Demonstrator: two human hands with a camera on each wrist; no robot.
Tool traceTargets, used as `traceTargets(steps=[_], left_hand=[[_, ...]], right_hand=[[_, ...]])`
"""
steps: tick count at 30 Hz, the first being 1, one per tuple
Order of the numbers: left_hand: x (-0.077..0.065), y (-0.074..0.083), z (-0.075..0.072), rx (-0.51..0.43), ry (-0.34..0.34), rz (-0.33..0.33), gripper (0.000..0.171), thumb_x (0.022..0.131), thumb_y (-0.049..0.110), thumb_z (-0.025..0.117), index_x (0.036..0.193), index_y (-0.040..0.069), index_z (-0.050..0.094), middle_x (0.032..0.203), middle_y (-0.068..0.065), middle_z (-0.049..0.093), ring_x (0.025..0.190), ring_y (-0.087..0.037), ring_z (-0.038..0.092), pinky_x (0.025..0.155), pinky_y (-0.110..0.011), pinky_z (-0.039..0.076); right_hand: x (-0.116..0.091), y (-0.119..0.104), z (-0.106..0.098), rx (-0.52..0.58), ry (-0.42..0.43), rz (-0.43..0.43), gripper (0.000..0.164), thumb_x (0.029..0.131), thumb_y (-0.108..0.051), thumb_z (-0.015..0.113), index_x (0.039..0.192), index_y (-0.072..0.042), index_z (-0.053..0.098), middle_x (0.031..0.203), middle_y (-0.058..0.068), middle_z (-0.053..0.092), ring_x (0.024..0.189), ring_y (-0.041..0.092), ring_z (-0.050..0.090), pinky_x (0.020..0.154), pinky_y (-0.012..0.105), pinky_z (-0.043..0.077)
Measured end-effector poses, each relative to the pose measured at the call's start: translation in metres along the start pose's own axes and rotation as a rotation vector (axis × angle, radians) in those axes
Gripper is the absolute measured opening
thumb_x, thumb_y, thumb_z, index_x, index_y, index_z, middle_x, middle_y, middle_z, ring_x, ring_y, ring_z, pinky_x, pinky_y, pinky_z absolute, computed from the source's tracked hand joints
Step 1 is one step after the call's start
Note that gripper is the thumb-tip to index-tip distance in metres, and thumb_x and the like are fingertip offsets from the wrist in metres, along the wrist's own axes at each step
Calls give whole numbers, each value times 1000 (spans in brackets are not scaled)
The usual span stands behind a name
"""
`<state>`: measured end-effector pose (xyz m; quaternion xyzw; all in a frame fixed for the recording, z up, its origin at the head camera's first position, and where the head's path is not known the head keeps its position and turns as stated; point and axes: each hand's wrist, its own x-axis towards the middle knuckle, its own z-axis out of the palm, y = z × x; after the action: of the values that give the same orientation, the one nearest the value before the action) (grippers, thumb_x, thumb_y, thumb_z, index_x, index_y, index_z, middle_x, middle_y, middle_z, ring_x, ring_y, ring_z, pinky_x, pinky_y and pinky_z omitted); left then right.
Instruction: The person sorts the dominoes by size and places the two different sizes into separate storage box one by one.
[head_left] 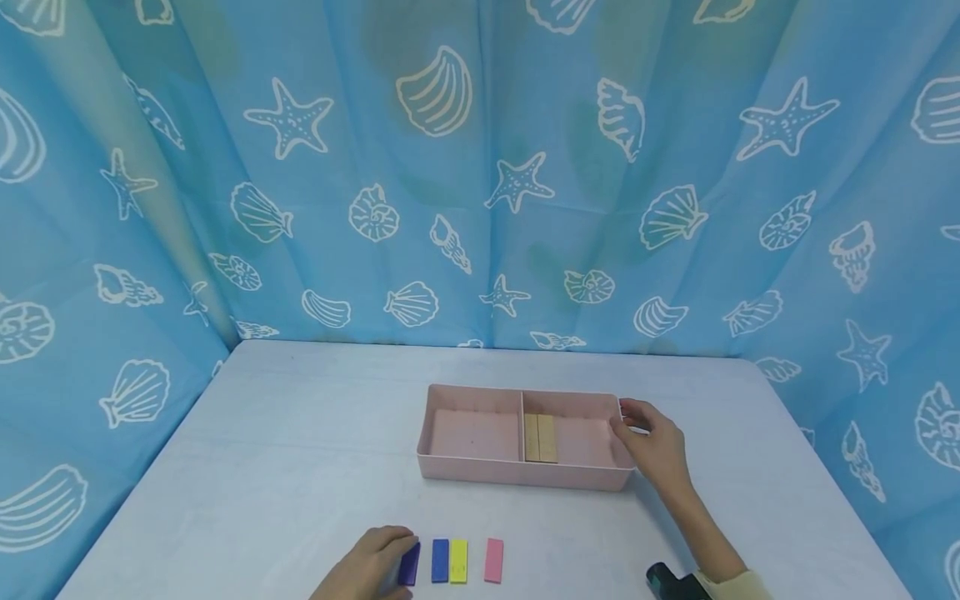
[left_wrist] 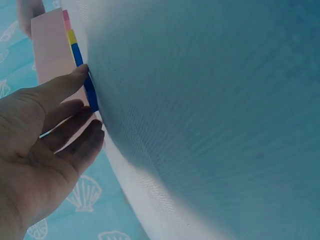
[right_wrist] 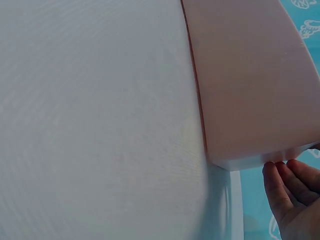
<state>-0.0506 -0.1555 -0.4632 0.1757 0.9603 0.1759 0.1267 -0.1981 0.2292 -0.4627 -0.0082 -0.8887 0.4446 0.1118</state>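
My left hand (head_left: 365,565) is at the front of the table, its thumb and fingers pinching a purple block (head_left: 408,565) by its ends. In the left wrist view the same block (left_wrist: 90,95) shows between the thumb and the fingertips. To its right lie a blue block (head_left: 440,560) and a yellow block (head_left: 458,561) side by side, then a pink block (head_left: 493,560) apart from them. My right hand (head_left: 660,442) grips the right end wall of a pink two-compartment box (head_left: 525,473). In the right wrist view its fingertips touch the outside of the box (right_wrist: 255,80).
Two tan blocks (head_left: 540,438) stand side by side against the divider in the box's right compartment. A black and green object (head_left: 671,582) shows by the right sleeve at the front edge. A blue shell-print curtain (head_left: 465,208) surrounds the white table (head_left: 322,417).
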Motion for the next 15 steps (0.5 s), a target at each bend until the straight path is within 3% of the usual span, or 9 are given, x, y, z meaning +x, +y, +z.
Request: traceTargets(steps=[6, 15], left_hand=[[2, 0, 2, 29, -2, 7, 43, 83, 20, 80, 120, 6, 65, 119, -2, 56, 118, -26, 55, 96, -41, 50], [1, -5, -2, -11, 27, 103, 31, 82, 17, 80, 109, 9, 68, 114, -2, 61, 114, -27, 58, 95, -42, 50]], right_hand=[[0, 3, 3, 28, 5, 20, 39, 97, -17, 64, 131, 1, 58, 127, 19, 63, 115, 33, 60, 96, 46, 50], [0, 5, 4, 51, -8, 32, 40, 98, -19, 62, 133, -1, 56, 130, 18, 61, 117, 32, 59, 98, 45, 50]])
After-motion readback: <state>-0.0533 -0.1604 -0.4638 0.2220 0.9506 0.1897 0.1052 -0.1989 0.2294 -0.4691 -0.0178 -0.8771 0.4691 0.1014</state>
